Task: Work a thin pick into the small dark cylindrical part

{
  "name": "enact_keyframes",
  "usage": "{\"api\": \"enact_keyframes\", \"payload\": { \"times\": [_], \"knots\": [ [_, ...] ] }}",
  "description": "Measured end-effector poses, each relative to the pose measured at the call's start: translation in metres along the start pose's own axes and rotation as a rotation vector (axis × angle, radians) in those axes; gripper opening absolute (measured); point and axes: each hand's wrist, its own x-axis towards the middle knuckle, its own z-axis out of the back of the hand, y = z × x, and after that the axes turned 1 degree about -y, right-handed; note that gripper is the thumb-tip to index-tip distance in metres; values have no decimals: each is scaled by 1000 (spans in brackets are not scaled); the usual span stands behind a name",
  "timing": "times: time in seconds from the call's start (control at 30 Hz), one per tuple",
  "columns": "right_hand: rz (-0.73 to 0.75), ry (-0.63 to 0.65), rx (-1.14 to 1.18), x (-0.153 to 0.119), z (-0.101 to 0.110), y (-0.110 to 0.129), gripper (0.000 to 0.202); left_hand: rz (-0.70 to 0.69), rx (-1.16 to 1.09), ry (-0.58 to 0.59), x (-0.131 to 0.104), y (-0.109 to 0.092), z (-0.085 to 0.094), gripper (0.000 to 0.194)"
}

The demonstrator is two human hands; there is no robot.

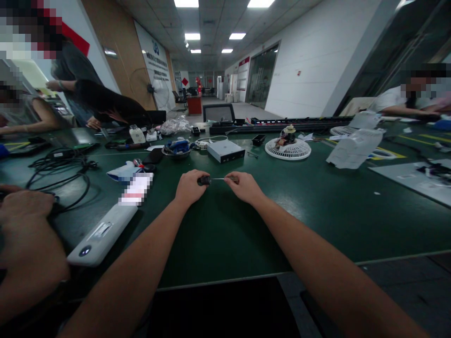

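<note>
My left hand (190, 188) is closed around a small black cylindrical piece (204, 180), whose end shows past the fingers. A thin metal rod (217, 179) spans the gap between my hands at the black piece's level. My right hand (244, 188) pinches the rod's thicker, brownish right end between thumb and fingers. Whether the rod is fixed in the black piece or only touches it, I cannot tell. Both hands are held over the green table (225, 234). Just beyond them lies a silver box-shaped drive (225, 150) with a dark front.
A white fan grille (288, 149) with a motor and a translucent plastic cover (355, 148) stand to the right. At left are a white elongated device (102, 237), black cables (59, 164) and another person's hand (26, 206). A bowl (177, 150) holds blue items. Other people sit or lean around.
</note>
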Motion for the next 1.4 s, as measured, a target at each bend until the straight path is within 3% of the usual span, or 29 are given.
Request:
{"api": "enact_keyframes", "payload": {
  "times": [0.53,1.0,1.4],
  "knots": [
    [-14,-10,-26,-1,3,0,29,-22,15,18,0,-3,1,31],
    [-27,-31,65,-1,4,1,19,-32,42,13,0,-5,3,29],
    [-132,-4,9,0,9,4,23,-50,41,18,0,-3,1,30]
  ]
}}
